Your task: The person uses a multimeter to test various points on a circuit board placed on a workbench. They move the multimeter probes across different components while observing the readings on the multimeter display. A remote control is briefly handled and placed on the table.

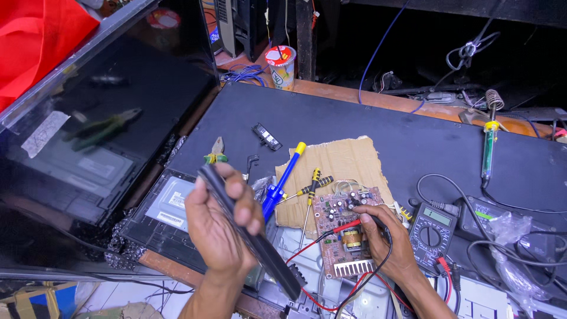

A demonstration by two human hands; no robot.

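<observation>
Lower centre of frame: a long black bar-shaped object [251,233] is gripped in the left hand [221,227], fingers wrapped over it and thumb behind. What it is cannot be made out; it appears as a narrow dark strip with a slightly glossy face. Its long axis runs diagonally, upper end toward the upper left near the fingertips, lower end toward the lower right, where it passes in front of grey metal parts. The middle of the bar is covered by the fingers.

Right of centre: the right hand [387,233] is closed around a red probe [347,225] and a black probe [361,208], tips held down on the brown circuit board [341,227]. The exact contact points are hidden among the small components. Red and black leads are seen trailing off the bottom edge.

A multimeter [432,231] lies just right of the hand, partly behind the wrist; its display is too small to read. The board rests at the edge of a cardboard sheet [345,156], with a blue-handled tool [282,177] and yellow-black screwdrivers [313,186] lying beside it. Pliers [216,150] are partly hidden behind the bar's upper end. A soldering iron [488,145] lies at the upper right. A dark reflective screen [100,118] fills the upper left, cut off by the frame.
</observation>
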